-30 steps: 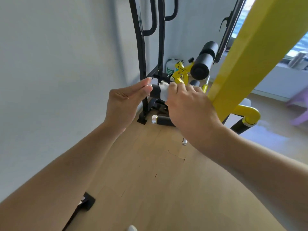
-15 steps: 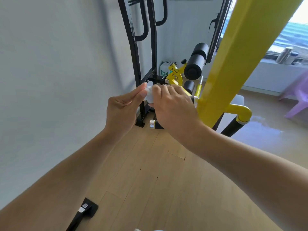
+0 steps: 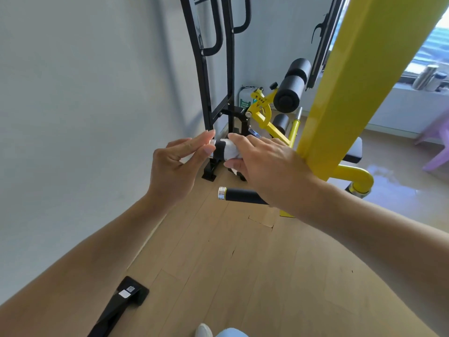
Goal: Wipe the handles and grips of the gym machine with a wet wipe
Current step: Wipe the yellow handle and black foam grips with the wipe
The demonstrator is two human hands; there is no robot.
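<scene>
A black foam grip (image 3: 220, 150) with a chrome end cap sticks out to the left from the yellow gym machine. My right hand (image 3: 264, 161) is curled round this grip with a white wet wipe (image 3: 230, 152) wrapped under its fingers. My left hand (image 3: 179, 164) is at the grip's end, fingers straight, fingertips touching the cap. A second black grip (image 3: 243, 196) with a chrome cap lies lower, under my right wrist.
A thick yellow beam (image 3: 352, 76) slants across the right. Black upright frame bars (image 3: 206, 69) stand against the white wall. Black foam rollers (image 3: 291, 88) sit behind. A black base foot (image 3: 121, 305) lies on the wood floor at lower left. A purple chair (image 3: 437, 147) stands far right.
My right hand with the wipe slid along the upper grip toward its end and back a little. The view tilted, so the lower grip and the end cap show.
</scene>
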